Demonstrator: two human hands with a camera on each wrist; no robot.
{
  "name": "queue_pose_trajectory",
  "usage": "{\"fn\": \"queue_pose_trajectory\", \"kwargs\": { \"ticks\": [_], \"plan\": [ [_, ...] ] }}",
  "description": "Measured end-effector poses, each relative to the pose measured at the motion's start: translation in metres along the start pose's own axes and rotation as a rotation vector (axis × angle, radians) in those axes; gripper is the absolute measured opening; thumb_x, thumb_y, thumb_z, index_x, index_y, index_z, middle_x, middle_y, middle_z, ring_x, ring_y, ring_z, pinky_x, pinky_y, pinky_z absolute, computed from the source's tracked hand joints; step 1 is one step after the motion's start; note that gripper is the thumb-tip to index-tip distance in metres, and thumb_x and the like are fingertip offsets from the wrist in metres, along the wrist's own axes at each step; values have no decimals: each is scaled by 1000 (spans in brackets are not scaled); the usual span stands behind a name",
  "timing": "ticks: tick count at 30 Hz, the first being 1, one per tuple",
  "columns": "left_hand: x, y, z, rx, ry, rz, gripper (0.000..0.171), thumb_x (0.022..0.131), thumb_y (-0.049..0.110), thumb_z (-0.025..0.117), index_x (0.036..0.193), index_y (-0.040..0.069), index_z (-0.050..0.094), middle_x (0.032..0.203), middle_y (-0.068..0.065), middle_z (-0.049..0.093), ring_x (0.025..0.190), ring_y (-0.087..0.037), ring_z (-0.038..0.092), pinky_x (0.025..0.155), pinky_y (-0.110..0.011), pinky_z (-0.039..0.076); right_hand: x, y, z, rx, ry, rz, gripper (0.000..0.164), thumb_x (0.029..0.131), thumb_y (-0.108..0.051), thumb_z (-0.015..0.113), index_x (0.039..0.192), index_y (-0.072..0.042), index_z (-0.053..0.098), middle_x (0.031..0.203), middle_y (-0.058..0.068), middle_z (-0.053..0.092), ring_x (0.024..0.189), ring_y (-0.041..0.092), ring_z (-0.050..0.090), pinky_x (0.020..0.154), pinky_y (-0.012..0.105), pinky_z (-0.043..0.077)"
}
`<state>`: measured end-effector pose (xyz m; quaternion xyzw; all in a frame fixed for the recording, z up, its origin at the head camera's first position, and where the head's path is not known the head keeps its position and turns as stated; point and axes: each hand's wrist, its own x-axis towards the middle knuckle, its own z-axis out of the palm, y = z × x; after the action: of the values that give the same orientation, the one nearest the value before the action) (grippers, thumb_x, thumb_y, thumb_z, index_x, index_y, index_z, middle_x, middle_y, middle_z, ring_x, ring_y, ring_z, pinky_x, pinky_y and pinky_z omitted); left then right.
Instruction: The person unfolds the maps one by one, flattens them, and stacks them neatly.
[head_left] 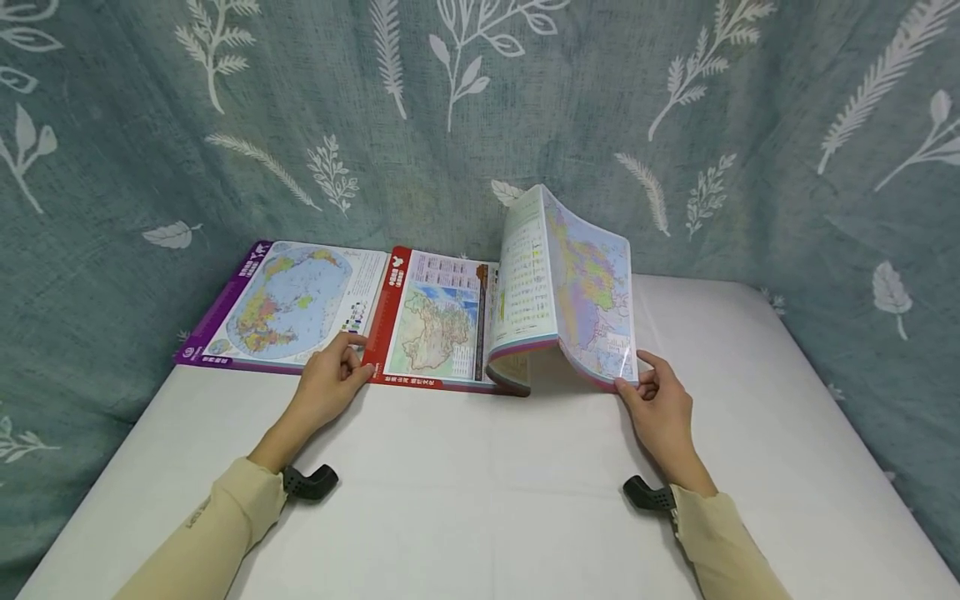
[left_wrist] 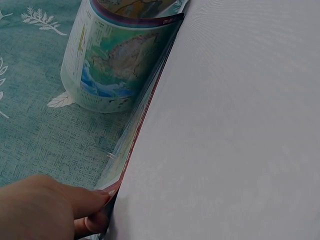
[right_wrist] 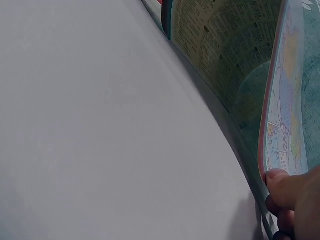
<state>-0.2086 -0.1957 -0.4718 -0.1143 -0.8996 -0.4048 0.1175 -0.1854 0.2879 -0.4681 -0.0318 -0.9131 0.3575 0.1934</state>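
Folded map [head_left: 521,300], lying near the far side of the worktop [head_left: 450,508], stretches between my two hands; its red-bordered panel [head_left: 438,333] rests flat on the left, while the panels to the right rise into a peak that leans up before the curtain [head_left: 555,100]. My left hand [head_left: 330,379] pinches the lower left corner of the red border between thumb and fingers; my right hand [head_left: 663,412] pinches the lower right corner of the coloured map panel [head_left: 588,292], thumb on the printed face, and that corner stands off the white surface. Beneath the peak the sheet curls over in a round bend, and the right wrist view shows a dim underside [right_wrist: 225,55] with curved bands of fine print; just left of the red border lies a purple-edged map [head_left: 300,304], flat, its near right corner partly hidden by my left hand.

White covering with faint creases spreads over the worktop, whose far right corner is rounded; teal fabric hangs behind it and along both sides, patterned with pale leaves, feathery sprigs and branches. My beige sleeves [head_left: 217,525] reach in from the near edge; a black wrist device [head_left: 311,483] sits at each cuff.
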Motion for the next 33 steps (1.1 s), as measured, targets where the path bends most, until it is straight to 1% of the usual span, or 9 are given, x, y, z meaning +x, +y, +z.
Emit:
{"fn": "queue_pose_trajectory", "kwargs": {
  "ticks": [4, 9, 15, 23, 29, 33],
  "plan": [
    [1, 1, 0, -1, -2, 10, 38, 95, 5, 75, 130, -2, 60, 72, -2, 58, 60, -13, 44, 67, -32, 35, -1, 7, -9, -22, 14, -1, 54, 96, -7, 76, 145, 0, 55, 98, 18, 67, 79, 12, 54, 67, 7, 39],
    [3, 0, 0, 6, -10, -1, 39, 96, 7, 75, 131, -1, 60, 73, -2, 59, 59, -12, 44, 64, -30, 34, 0, 15, -20, -57, 41, 1, 53, 95, -5, 77, 144, 0, 56, 98, 19, 68, 77, 8, 54, 66, 6, 38],
    [0, -2, -1, -2, -9, -12, 38, 96, 7, 75, 130, -1, 60, 73, -3, 58, 60, -12, 44, 64, -29, 34, 4, 22, -28, -85, 32, 14, 53, 96, -6, 76, 145, 1, 55, 99, 20, 68, 78, 10, 54, 65, 7, 37],
    [-2, -2, -1, -2, -8, -18, 38, 97, 7, 75, 130, -2, 59, 73, -3, 58, 60, -13, 44, 63, -29, 34, 7, 42, -41, -101, 37, 27, 53, 97, -9, 76, 145, 1, 55, 100, 21, 68, 74, 0, 50, 63, 8, 37],
    [-2, -1, -1, 1, -11, -21, 39, 96, 7, 75, 131, -2, 59, 73, -2, 58, 61, -13, 44, 65, -29, 35, 7, 53, -56, -100, 31, 44, 52, 97, -11, 75, 145, 0, 56, 101, 21, 71, 74, -8, 49, 65, 6, 38],
    [-2, 0, -1, 0, -17, -19, 39, 96, 8, 75, 131, -1, 59, 73, -2, 58, 61, -13, 44, 65, -29, 35, 8, 59, -66, -95, 43, 51, 50, 97, -10, 75, 143, 0, 58, 98, 21, 72, 73, -10, 49, 65, 5, 38]
  ]
}}
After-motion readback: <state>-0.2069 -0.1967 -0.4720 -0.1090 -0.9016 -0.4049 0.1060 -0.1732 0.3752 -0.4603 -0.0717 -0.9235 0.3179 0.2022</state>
